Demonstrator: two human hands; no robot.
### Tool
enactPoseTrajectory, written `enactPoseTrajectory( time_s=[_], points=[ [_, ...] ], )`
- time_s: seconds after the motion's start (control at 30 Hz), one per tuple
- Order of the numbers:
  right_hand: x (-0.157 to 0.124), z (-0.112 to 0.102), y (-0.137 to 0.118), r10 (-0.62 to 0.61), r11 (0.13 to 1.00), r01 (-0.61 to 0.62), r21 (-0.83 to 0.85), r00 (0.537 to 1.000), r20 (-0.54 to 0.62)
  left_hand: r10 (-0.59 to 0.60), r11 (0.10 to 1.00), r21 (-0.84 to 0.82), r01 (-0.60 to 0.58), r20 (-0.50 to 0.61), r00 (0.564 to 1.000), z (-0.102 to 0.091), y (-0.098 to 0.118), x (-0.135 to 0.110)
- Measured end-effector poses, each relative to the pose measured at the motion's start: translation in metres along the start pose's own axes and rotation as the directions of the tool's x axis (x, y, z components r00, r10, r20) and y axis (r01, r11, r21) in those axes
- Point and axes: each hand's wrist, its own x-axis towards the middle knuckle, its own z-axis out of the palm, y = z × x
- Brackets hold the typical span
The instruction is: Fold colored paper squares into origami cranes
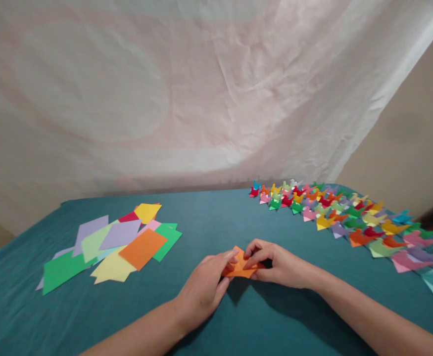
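Note:
Both of my hands meet over a small folded orange paper (240, 265) lying on the teal tablecloth (209, 217) in front of me. My left hand (205, 287) pinches the paper's left side with fingers curled and the index tip on top. My right hand (275, 263) pinches the right side, fingers pressed together on the fold. Part of the paper is hidden under the fingers.
A loose pile of flat coloured paper sheets (116, 244) lies at the left, an orange one (142, 248) on top. Several rows of small folded paper figures (350, 217) in many colours run along the right side. A white wrinkled sheet (164, 89) hangs behind the table.

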Motion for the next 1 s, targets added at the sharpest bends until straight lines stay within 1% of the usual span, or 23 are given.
enactPoseTrajectory(
  time_s=[0.2, 0.37, 0.5, 0.6, 0.77, 0.87, 1.0],
  points=[
    [-0.004, -0.002, -0.006, 0.006, 0.993, 0.001, -0.117, 0.998, 0.059, 0.004, 0.999, 0.036, -0.004, 0.009, 1.000, 0.001, 0.002, -0.002],
    [-0.005, -0.004, -0.007, -0.016, 0.987, 0.031, -0.160, 0.996, 0.093, 0.027, 0.997, 0.071, -0.029, 0.028, 0.999, -0.001, 0.005, -0.002],
    [-0.003, -0.007, -0.007, -0.038, 0.987, 0.054, -0.154, 0.994, 0.102, 0.015, 0.993, 0.114, -0.020, 0.040, 0.999, -0.003, 0.005, -0.001],
    [-0.002, -0.008, -0.006, -0.055, 0.993, 0.065, -0.101, 0.993, 0.102, -0.015, 0.994, 0.110, 0.014, 0.009, 1.000, -0.004, 0.005, 0.000],
    [0.000, -0.007, -0.002, -0.010, 0.999, 0.011, -0.045, 1.000, 0.028, -0.103, 0.994, 0.031, 0.105, -0.058, 0.993, -0.008, 0.006, 0.004],
    [0.002, -0.004, 0.002, 0.017, 0.999, -0.018, -0.051, 0.999, -0.030, -0.149, 0.989, 0.000, 0.149, -0.074, 0.986, -0.011, 0.006, 0.006],
    [0.003, 0.002, 0.007, 0.030, 0.996, -0.040, -0.081, 0.992, -0.124, -0.178, 0.984, -0.015, 0.178, -0.082, 0.981, -0.012, 0.004, 0.007]
  ],
)
